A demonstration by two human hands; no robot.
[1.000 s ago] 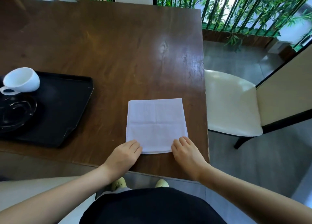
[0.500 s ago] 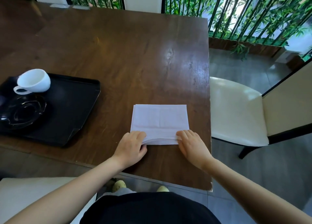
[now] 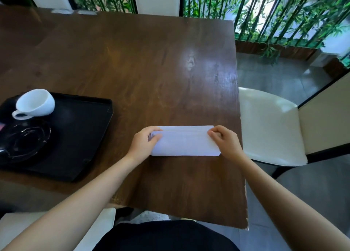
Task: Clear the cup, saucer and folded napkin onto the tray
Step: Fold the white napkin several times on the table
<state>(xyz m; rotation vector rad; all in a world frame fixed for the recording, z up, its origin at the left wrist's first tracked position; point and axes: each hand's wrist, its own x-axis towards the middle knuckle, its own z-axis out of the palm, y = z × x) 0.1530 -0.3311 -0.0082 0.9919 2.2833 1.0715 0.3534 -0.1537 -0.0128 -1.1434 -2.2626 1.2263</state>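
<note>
Head view: both hands fold a white napkin (image 3: pixel 185 143) on the tabletop (image 3: pixel 132 67).
Left hand (image 3: pixel 144 144): pinching the napkin's left end.
Right hand (image 3: pixel 224 142): pinching its right end.
Cup (image 3: pixel 36 103) and saucer (image 3: pixel 24 141): on the tray (image 3: pixel 81 137), well left of the napkin.
Doing it well: I'd line the far edges up, press the crease flat, then carry it over level.
Hard to see: the tray's left part is cut off; the dark saucer blends into it.
</note>
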